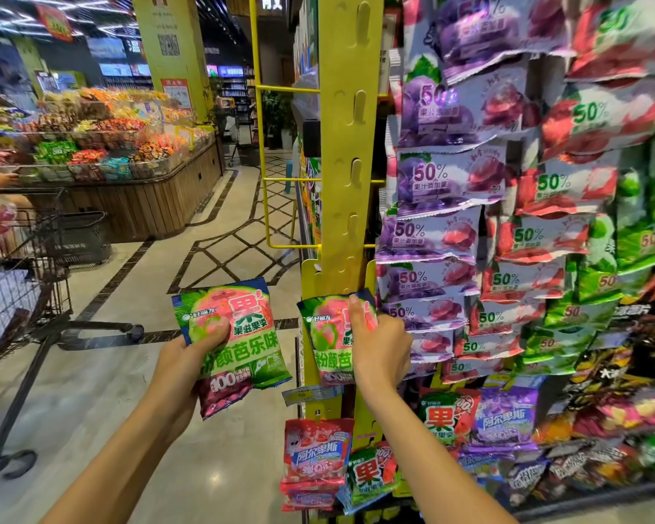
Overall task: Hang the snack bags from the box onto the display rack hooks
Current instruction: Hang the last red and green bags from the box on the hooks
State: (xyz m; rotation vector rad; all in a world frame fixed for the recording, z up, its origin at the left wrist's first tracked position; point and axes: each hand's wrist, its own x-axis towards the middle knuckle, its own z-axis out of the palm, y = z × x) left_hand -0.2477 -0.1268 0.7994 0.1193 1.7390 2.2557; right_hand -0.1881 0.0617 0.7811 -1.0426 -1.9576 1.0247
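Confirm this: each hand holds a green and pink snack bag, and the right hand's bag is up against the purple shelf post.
Not quite. The head view shows the post is yellow, not purple. The rest stands: the left hand and right hand each hold a green and pink bag, the right one against the post.

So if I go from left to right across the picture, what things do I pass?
Shopping cart → left hand holding green snack bags → right hand holding another green bag against the yellow rack post → purple bags → red bags → green hanging bags.

My left bag (232, 334) green-pink, dark red one (222, 395) behind; right bag (328, 338) same green-pink. Rack (346, 145) yellow; hung bags purple (437, 240), red (537, 240), green (636, 236).
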